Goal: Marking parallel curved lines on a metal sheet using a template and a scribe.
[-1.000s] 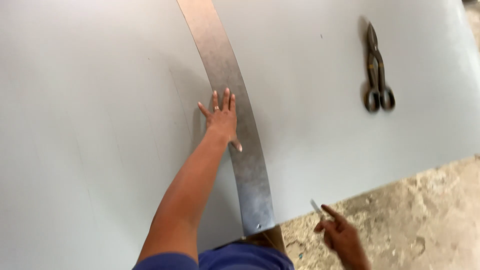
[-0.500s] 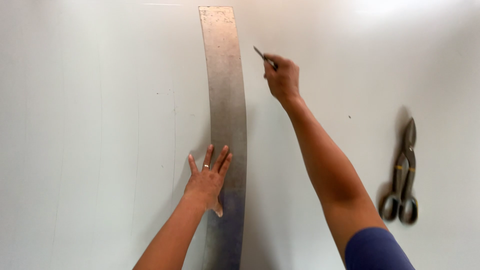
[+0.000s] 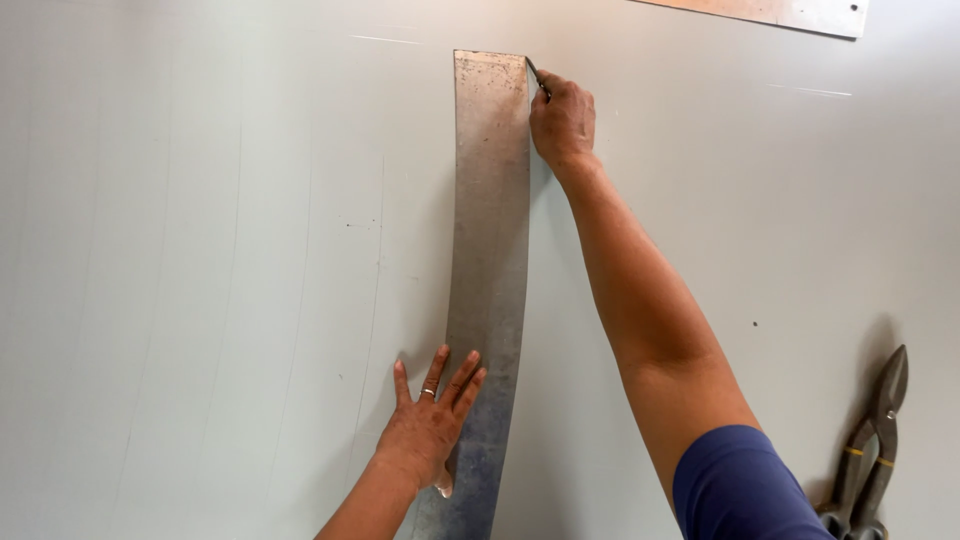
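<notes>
Where the pale grey sheet (image 3: 200, 250) fills nearly the whole head view, it serves as the work surface, smooth and matt, with faint straight scribed lines running along it and a few small dark specks. A long, slightly curved metal strip (image 3: 490, 250) lies flat on this sheet, its squared end at the top and its lower end passing out of view at the bottom edge. The left hand (image 3: 428, 432) rests palm down with fingers spread, partly on the sheet and partly on the left edge of the strip near its lower end. The right hand (image 3: 562, 118) is closed around a thin pointed marking tool (image 3: 537, 77), whose tip meets the top right corner of the strip. A pair of metal snips (image 3: 868, 450) lies on the sheet at the lower right, well apart from both hands. A second metal strip (image 3: 790, 12) crosses the upper right corner.
</notes>
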